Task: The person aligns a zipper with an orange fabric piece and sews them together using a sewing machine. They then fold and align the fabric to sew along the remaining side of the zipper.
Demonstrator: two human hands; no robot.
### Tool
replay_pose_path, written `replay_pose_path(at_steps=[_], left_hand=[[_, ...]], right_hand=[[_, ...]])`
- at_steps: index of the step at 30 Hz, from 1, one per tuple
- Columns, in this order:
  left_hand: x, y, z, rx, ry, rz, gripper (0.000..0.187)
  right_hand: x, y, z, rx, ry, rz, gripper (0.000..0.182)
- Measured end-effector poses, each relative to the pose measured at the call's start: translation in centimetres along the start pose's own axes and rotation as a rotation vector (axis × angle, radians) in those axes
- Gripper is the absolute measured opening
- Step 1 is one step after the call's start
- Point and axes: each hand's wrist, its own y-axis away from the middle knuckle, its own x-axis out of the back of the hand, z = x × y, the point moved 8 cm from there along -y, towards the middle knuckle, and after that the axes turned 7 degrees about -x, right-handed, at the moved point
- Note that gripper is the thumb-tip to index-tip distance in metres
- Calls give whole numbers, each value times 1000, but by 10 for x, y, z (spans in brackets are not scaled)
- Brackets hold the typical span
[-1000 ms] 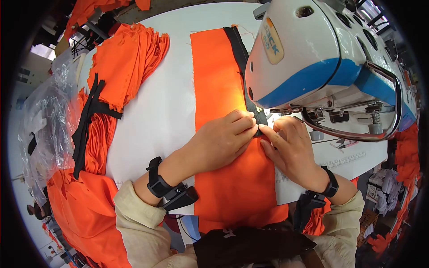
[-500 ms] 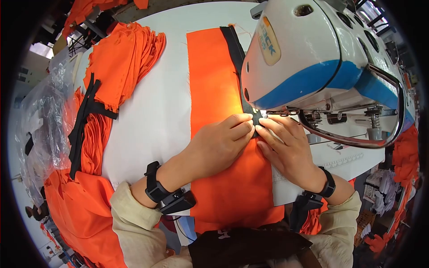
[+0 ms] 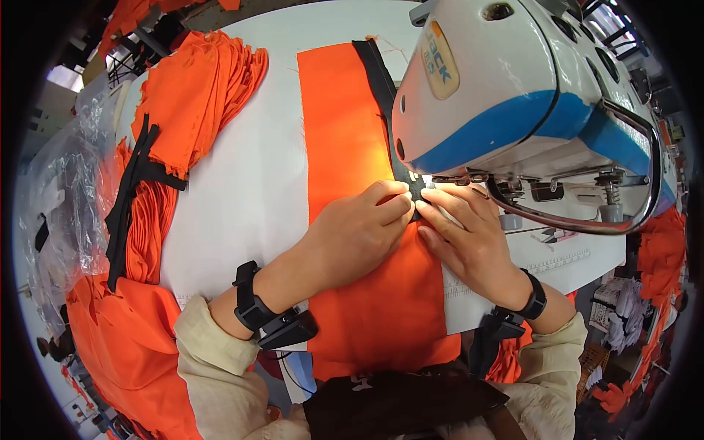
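Note:
A long orange fabric panel [image 3: 341,110] lies lengthwise before me, with a black fabric strip [image 3: 375,70] along its right edge. That strip runs beside and partly under the head of a white and blue sewing machine [image 3: 484,95]. My left hand [image 3: 359,231] is closed, its thumb and fingertips pinching the strip just in front of the lit needle area. Close against it, my right hand [image 3: 473,238] has bent fingers and its thumb on the same strip. The needle and presser foot are mostly hidden by the machine head and my fingers.
Left on the white table [image 3: 235,183] are stacked orange pieces [image 3: 194,103] with black strips [image 3: 132,194] lying over them. Clear plastic [image 3: 66,205] and more orange cloth [image 3: 125,352] are at the far left. A metal guard bar [image 3: 587,229] juts from the machine.
The whole view has shifted slightly, so everything appears a little further left and up. Both hands keep their hold on the black strip, with barely any movement of the fingers.

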Motion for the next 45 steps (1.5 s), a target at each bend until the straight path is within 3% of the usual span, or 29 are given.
replay_pose_path(at_steps=[14, 32, 45], left_hand=[[3, -2, -9, 40, 42, 9, 26], [4, -2, -5, -19, -56, 33, 22], [3, -3, -9, 1, -19, 44, 20]], right_hand=[[-12, 1, 16, -95, -67, -92, 29], [-5, -6, 9, -22, -123, -5, 29], [-11, -5, 19, -52, -43, -60, 28]])
